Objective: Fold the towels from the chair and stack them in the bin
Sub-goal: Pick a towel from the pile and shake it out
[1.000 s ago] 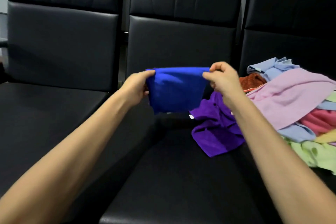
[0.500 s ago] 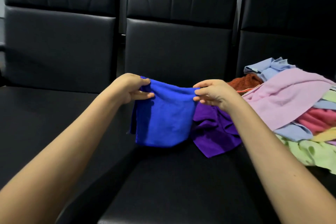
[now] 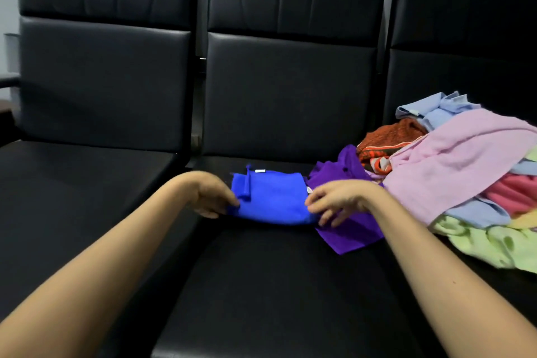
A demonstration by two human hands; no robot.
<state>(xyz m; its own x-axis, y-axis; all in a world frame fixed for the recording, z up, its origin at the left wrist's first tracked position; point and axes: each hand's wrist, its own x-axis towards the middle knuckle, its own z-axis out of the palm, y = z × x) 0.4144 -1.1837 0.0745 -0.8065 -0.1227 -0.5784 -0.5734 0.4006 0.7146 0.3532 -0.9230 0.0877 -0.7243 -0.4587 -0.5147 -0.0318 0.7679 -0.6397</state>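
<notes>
on the middle chair seat [image 3: 261, 285], the folded blue towel [image 3: 273, 199] lies flat between the two hands. the left hand [image 3: 212, 195] pinches its lower left edge. the right hand [image 3: 340, 197] is released, fingers spread at the towel's right edge, over a purple towel [image 3: 351, 235]. farther right, a heap of unfolded towels [image 3: 453, 163] touches the purple one.

The middle seat's [image 3: 276, 285] front half is bare cushion, open from the front edge. Near its back edge lies a folded blue towel [image 3: 270, 197], with a purple towel [image 3: 348, 231] touching its right side. A towel pile [image 3: 453, 171] covers the right seat [image 3: 523, 288] and spills over the middle seat's right edge. The left seat [image 3: 72, 183] is bare. Backrests [image 3: 290, 90] wall off the rear.
</notes>
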